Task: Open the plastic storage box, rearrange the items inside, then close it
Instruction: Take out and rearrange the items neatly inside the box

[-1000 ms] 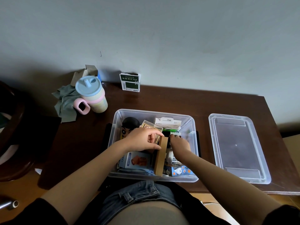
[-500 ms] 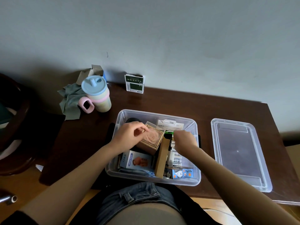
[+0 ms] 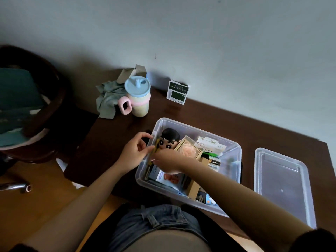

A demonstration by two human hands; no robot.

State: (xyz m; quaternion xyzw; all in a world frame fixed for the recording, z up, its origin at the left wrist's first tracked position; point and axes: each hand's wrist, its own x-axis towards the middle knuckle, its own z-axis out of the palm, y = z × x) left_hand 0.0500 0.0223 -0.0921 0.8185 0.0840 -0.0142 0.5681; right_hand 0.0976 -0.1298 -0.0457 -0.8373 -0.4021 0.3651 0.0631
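Both hands met at the left wall of the storage box. The left hand pinched a thin yellow-edged item. The right hand curled over it; its grip could not be told.

I see my left hand and right hand meeting over the open storage box, pinching a thin yellow-edged item beside a cartoon figure head; the lid lies on the tabletop.

One head-worn wide-angle view, looking forward and steeply down, tilted so the bench slants across the frame. It sits close above the fingers, wall beyond them, lap and floor just beneath.
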